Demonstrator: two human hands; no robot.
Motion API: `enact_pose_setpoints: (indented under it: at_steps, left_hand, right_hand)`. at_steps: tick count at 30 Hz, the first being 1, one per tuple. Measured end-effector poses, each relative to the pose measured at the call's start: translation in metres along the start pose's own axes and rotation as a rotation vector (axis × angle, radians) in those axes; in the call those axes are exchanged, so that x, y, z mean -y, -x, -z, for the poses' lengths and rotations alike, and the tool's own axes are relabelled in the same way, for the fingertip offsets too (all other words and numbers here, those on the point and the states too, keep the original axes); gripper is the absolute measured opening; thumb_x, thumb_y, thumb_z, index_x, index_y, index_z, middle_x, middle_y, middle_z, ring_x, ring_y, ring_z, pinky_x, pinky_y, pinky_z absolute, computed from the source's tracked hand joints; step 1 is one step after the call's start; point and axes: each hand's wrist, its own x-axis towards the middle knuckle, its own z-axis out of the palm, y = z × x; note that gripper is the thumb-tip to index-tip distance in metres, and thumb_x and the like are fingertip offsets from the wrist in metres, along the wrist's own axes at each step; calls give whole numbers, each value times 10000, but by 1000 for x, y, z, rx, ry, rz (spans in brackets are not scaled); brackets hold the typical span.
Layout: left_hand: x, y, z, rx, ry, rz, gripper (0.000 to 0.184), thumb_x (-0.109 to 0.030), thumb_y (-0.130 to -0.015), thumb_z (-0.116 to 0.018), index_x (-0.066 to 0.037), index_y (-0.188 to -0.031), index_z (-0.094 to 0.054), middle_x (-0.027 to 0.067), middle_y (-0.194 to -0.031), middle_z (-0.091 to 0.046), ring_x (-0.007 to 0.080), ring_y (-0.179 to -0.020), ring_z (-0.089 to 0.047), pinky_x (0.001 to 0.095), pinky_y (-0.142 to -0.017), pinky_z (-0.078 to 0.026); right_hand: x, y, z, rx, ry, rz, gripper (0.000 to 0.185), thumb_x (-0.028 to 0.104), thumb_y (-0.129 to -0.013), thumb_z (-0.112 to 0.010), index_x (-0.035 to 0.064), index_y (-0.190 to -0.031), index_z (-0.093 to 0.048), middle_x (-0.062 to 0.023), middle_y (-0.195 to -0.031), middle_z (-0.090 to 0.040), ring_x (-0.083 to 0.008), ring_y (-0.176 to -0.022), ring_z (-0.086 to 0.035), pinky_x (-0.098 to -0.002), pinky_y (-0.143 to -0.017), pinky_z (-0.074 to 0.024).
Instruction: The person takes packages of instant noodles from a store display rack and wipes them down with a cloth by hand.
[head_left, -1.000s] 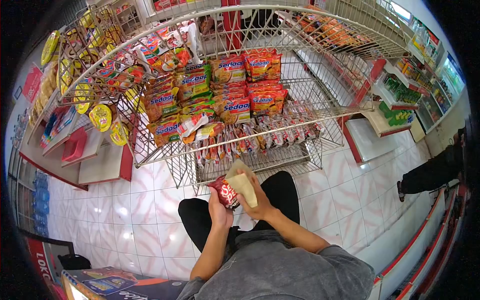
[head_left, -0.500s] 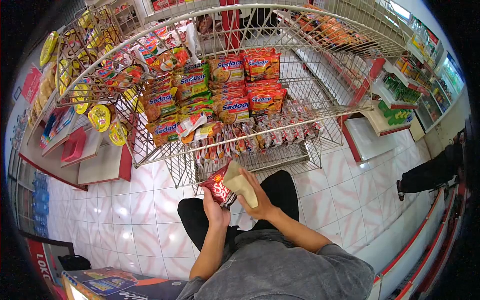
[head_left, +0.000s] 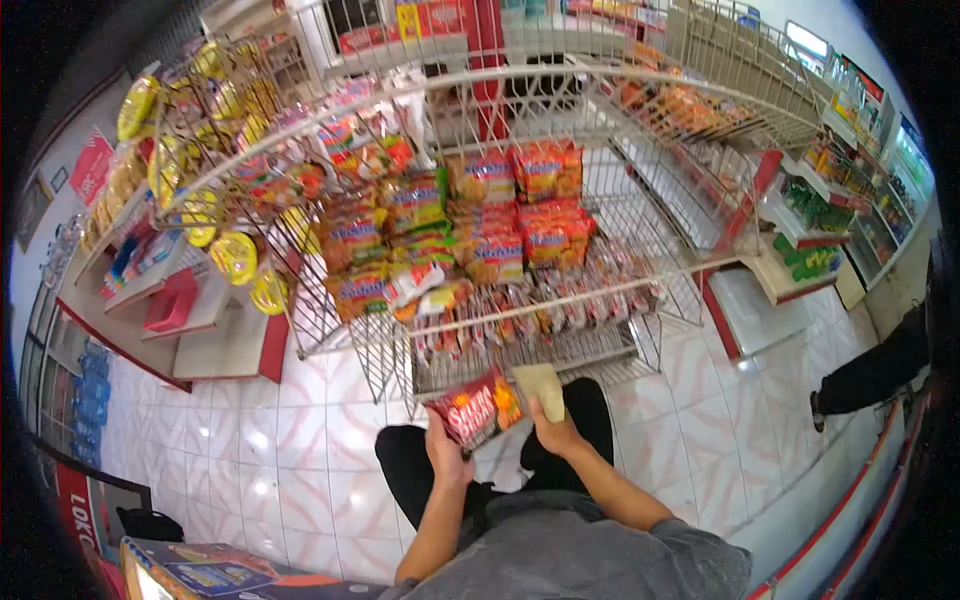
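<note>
Since half a second ago, the pale cloth [head_left: 540, 388] has come off the red packet [head_left: 475, 408], whose front now shows. The left hand [head_left: 448, 450] pinches the packet's left edge between thumb and fingers; the right hand [head_left: 553, 432] grips the cloth, just right of the packet. Beyond both grips stands a wire rack [head_left: 640, 185], holding stacked noodle packets [head_left: 485, 180] with small packets [head_left: 560, 300] rowed in front. Its lower shelf [head_left: 520, 362] lies just past the held packet; whether they touch, I cannot tell. Yellow cups [head_left: 235, 257] hang farther left. Open tiled floor [head_left: 650, 430] spreads either side of the grips, outside the person's knees [head_left: 400, 450].
</note>
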Motion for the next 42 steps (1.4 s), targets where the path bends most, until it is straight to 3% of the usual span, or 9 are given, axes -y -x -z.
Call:
enact_pose_setpoints:
  at_steps: [1, 4, 7, 12, 18, 26, 34, 39, 42]
  left_hand:
    - [7, -1, 8, -58, -9, 49, 502, -439, -975, -369, -11, -1212, -483, 99, -1156, -583, 219, -1017, -599, 380, -889, -481]
    - [18, 5, 10, -16, 33, 251, 448, -387, -953, -468, -6, -1187, -497, 84, -1082, -619, 193, -934, -625, 349, -834, -502]
    - [25, 12, 4, 20, -288, 154, 337, -154, -855, -653, 2, -1130, -539, 109, -1020, -642, 171, -842, -643, 300, -732, -527]
    - [30, 4, 18, 76, -424, 84, 319, -109, -825, -683, 28, -1088, -562, 103, -1010, -644, 168, -862, -637, 297, -771, -516]
    - [28, 3, 26, 99, -503, 145, 344, -122, -815, -696, 37, -1087, -559, 109, -1011, -638, 161, -867, -627, 305, -784, -511]
    - [3, -4, 34, -112, -292, -21, 291, -141, -819, -699, 18, -1017, -558, 71, -920, -628, 137, -779, -612, 281, -718, -497]
    - [14, 5, 37, 192, -459, 169, 308, -149, -852, -664, 30, -1080, -560, 66, -978, -633, 119, -856, -602, 267, -786, -488]
    - [24, -4, 36, 91, -705, -58, 372, -208, -870, -653, 16, -1136, -520, 83, -1041, -603, 130, -874, -592, 279, -750, -500]
    - [33, 2, 29, -146, -716, 153, 407, -269, -881, -638, -17, -1174, -509, 65, -1006, -604, 130, -935, -578, 344, -742, -522]
  right_hand:
    - [1, 3, 2, 33, 23, -190, 431, 340, -959, -450, 5, -1225, -498, -136, -1197, -561, -247, -1126, -526, -333, -957, -392]
    - [-11, 10, -12, 8, -122, -38, 367, 299, -978, -429, 5, -1176, -523, -97, -1117, -592, -231, -1039, -551, -335, -906, -419]
    - [-9, 13, -15, 33, -109, -31, 370, 304, -977, -431, 7, -1178, -525, -102, -1105, -589, -224, -1025, -552, -327, -903, -418]
    - [-15, 9, -16, 37, -98, 43, 379, 317, -981, -428, 12, -1182, -530, -88, -1104, -591, -203, -1018, -553, -320, -887, -428]
    - [-30, 3, -16, 181, -758, -490, 371, 321, -977, -447, 31, -1193, -534, -41, -1119, -589, -130, -1015, -563, -293, -876, -452]
    - [55, 23, -4, 316, -347, -659, 423, 311, -987, -428, -3, -1265, -472, -80, -1196, -552, -165, -1094, -525, -312, -939, -426]
    - [9, 18, -15, 262, -709, -342, 387, 283, -988, -427, 41, -1290, -440, -58, -1198, -542, -138, -1076, -534, -304, -924, -448]
    - [11, 26, -18, 138, -575, -244, 311, 230, -978, -456, 29, -1207, -521, -43, -1119, -582, -140, -1002, -551, -283, -895, -435]
    - [19, 31, -18, 136, -315, -22, 294, 201, -966, -477, 16, -1188, -533, -45, -1096, -594, -143, -964, -565, -287, -859, -452]
